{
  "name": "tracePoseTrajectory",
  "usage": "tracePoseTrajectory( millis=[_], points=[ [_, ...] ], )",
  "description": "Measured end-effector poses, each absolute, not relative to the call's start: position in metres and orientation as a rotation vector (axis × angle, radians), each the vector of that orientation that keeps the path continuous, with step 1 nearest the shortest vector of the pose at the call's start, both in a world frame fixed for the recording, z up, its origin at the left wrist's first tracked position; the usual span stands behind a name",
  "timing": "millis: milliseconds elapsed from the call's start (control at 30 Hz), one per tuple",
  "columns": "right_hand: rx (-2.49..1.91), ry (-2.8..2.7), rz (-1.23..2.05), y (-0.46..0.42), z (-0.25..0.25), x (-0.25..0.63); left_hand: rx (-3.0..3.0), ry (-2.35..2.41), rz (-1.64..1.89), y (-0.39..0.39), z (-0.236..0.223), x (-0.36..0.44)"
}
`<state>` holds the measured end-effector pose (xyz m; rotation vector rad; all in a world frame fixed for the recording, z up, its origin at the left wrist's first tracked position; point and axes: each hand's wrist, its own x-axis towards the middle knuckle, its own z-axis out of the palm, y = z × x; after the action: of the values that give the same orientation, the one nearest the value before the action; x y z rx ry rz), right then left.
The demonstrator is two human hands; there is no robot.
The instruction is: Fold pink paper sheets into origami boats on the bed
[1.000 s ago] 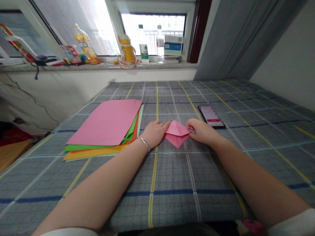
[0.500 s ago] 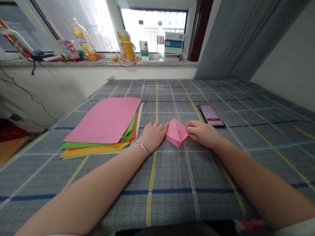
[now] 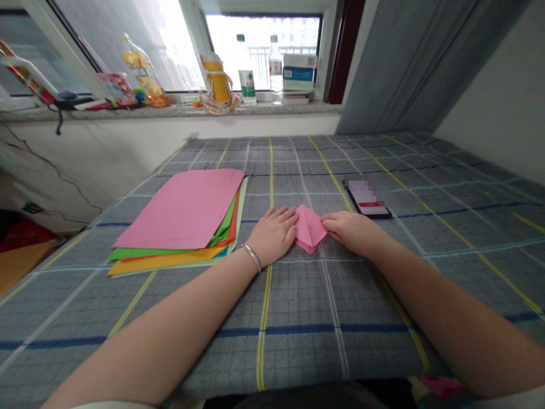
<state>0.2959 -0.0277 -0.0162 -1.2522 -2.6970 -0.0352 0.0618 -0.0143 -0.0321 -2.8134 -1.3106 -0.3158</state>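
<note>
A small pink sheet of origami paper (image 3: 310, 229), folded into a diamond, lies on the checked cloth between my hands. My left hand (image 3: 275, 234), with a silver bangle at the wrist, rests flat over the paper's left side, fingers stretched out and slightly apart; that corner is hidden beneath it. On the other side, my right hand (image 3: 347, 228) pinches the paper's right corner between thumb and fingers. Crease lines run down from the diamond's top point, and a lower layer shows along its bottom edge.
Left of my hands lies a stack of coloured paper (image 3: 183, 210), pink on top. A phone (image 3: 369, 203) with a lit screen lies beyond my right hand. Bottles, a yellow cup (image 3: 219, 82) and boxes (image 3: 299, 76) stand on the windowsill (image 3: 264, 109).
The paper's upper flap has gone from raised and gaping to folded down flatter. My left hand has slid right onto the paper and its fingers have flattened; my right hand stays at the right corner.
</note>
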Motion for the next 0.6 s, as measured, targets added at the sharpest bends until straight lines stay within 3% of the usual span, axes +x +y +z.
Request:
tracePoseTrajectory(
  millis=[600],
  points=[
    [-1.467,-2.484,-0.024,-0.036,-0.023,0.277,-2.835,-1.329,-0.185,-0.020,-0.041,0.078]
  ],
)
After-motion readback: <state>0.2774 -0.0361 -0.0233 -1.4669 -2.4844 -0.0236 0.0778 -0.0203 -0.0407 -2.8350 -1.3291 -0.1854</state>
